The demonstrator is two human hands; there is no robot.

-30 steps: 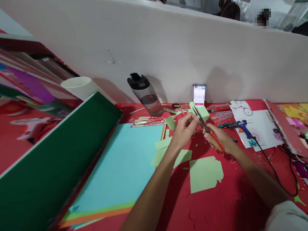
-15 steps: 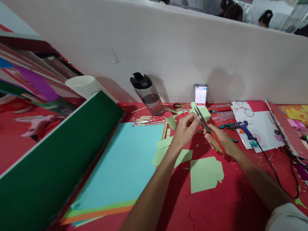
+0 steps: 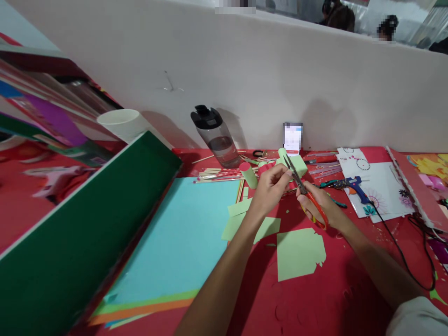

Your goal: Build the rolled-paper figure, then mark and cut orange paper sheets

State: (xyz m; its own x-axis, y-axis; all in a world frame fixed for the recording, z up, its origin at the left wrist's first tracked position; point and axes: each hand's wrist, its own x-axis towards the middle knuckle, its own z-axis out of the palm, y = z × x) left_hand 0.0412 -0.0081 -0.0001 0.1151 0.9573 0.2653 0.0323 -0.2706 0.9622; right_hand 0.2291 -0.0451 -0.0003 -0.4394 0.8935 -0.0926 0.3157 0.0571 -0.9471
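My right hand (image 3: pixel 318 203) grips a pair of scissors (image 3: pixel 297 179) with red-orange handles, the blades pointing up and left. Close to the blades, my left hand (image 3: pixel 272 184) is closed in a pinch; what sits between its fingertips is too small to make out. Below the hands lies a light green paper sheet (image 3: pixel 299 255) with a ragged cut right edge. More green paper pieces (image 3: pixel 268 228) are by my left forearm. Beyond my hands stand a green paper block (image 3: pixel 298 164) and a red-topped green roll (image 3: pixel 249 176).
A water bottle (image 3: pixel 219 140) and a phone (image 3: pixel 292 139) stand by the white partition. Blue paper (image 3: pixel 175 233) tops a stack at left, beside a dark green board (image 3: pixel 87 228). A blue glue gun (image 3: pixel 357 186) with a cord lies right, on patterned white sheets (image 3: pixel 388 182).
The hands and scissors stay almost in place. The scissor handles look slightly wider apart, with the yellow inner loop showing more. The view has shifted very slightly.
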